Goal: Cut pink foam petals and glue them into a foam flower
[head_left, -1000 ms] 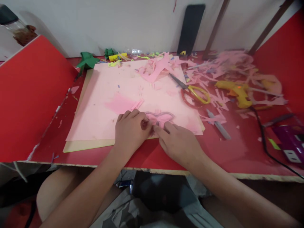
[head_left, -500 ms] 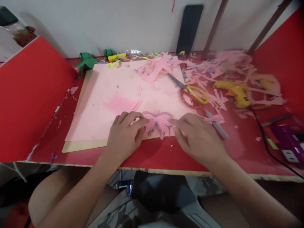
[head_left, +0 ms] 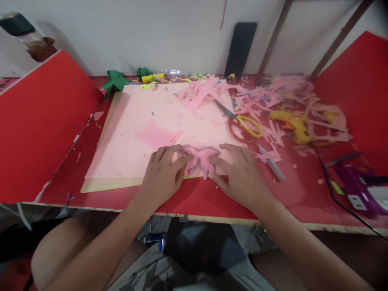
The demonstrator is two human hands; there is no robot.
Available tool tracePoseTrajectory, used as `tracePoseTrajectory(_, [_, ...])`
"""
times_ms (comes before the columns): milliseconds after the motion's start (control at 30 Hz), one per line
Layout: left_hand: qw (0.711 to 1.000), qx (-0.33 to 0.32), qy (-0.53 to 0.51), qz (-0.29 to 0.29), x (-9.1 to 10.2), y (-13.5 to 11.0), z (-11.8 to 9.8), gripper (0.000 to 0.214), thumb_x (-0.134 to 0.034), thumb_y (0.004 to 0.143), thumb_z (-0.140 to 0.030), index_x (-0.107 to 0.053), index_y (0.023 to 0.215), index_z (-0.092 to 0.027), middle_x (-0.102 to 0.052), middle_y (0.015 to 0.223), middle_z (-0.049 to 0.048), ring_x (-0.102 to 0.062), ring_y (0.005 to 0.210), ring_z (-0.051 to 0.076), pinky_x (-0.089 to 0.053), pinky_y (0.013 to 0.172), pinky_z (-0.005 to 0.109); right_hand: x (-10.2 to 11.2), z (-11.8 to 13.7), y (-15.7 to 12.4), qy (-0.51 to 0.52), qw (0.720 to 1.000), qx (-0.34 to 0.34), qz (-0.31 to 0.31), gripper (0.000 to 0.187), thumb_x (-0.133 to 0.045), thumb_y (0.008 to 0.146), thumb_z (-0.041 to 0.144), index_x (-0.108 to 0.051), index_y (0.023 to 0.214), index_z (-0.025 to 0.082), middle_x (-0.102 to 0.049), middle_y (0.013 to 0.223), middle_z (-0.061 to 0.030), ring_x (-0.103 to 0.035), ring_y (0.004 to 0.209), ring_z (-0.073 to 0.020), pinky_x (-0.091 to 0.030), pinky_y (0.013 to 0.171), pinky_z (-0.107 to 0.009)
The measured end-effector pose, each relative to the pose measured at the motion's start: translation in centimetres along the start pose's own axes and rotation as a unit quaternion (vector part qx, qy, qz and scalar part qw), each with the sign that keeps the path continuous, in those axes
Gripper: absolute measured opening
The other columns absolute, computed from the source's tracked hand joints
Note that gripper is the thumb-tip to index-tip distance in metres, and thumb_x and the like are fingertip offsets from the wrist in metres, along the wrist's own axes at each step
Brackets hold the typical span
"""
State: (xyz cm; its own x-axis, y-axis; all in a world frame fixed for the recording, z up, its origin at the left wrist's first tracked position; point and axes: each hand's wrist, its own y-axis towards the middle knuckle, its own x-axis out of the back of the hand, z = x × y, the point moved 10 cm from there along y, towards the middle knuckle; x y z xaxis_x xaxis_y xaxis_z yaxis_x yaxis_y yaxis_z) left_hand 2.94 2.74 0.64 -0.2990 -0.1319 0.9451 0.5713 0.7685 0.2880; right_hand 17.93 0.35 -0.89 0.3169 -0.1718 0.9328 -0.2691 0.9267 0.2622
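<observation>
A pink paper butterfly cut-out [head_left: 200,154] with dark outlines along its wings lies at the near edge of a pale pink sheet [head_left: 121,153]. My left hand [head_left: 165,171] holds its left wing between thumb and index finger. On the other side, my right hand [head_left: 239,171] grips the right wing with its fingertips, the index finger on the wing and the thumb by the lower edge. Fingers cover parts of both wings. Just beyond the left hand is a darker pink paper piece [head_left: 153,135].
Scissors [head_left: 242,121] lie right of centre, with a grey cutter [head_left: 273,163] nearer. Farther right are a yellow glue gun [head_left: 292,125], pink scraps [head_left: 287,87] and a purple device [head_left: 356,190] with a black cord. A dark phone-like slab [head_left: 241,50] leans on the wall.
My right hand has shifted left, its fingers now farther over the butterfly's right wing and more spread. My left hand stays at the left wing. The view has tilted slightly.
</observation>
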Motion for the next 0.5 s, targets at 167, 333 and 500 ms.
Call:
tracePoseTrajectory(167, [0.999, 0.016, -0.03, 0.003, 0.0, -0.1, 0.5, 0.043, -0.049, 0.087, -0.006, -0.066, 0.121, -0.026, -0.058, 0.137, 0.0092, -0.05, 0.124, 0.032, -0.045, 0.1, 0.05, 0.3, 0.2, 0.0, 0.008, 1.0, 0.003, -0.005, 0.036, -0.057, 0.097, 0.042, -0.069, 0.129, 0.028, -0.053, 0.14, -0.0135, -0.044, 0.126, -0.0335, -0.039, 0.105, -0.051])
tracePoseTrajectory(333, [0.988, 0.061, -0.131, -0.056, 1.2, 0.0, 2.0, 0.053, -0.046, 0.086, -0.004, -0.053, 0.135, -0.024, -0.059, 0.137, 0.0082, -0.051, 0.128, 0.027, -0.043, 0.106, 0.045, 1.5, 0.0, 0.0, 0.026, 0.998, 0.002, -0.064, 0.033, -0.052, 0.098, 0.026, -0.068, 0.126, 0.019, -0.062, 0.132, -0.0134, -0.05, 0.121, -0.0298, -0.04, 0.105, -0.048])
tracePoseTrajectory(500, [0.993, 0.046, -0.11, -0.009, 0.1, 0.4, 1.5, 0.046, -0.053, 0.094, -0.021, -0.049, 0.14, -0.022, -0.062, 0.135, 0.009, -0.05, 0.128, 0.028, -0.039, 0.107, 0.045, 0.3, 0.0, 0.2, 0.021, 1.0, 0.005, -0.023, 0.038, -0.052, 0.099, 0.031, -0.063, 0.133, 0.02, -0.055, 0.146, -0.0121, -0.045, 0.131, -0.0314, -0.037, 0.109, -0.051])
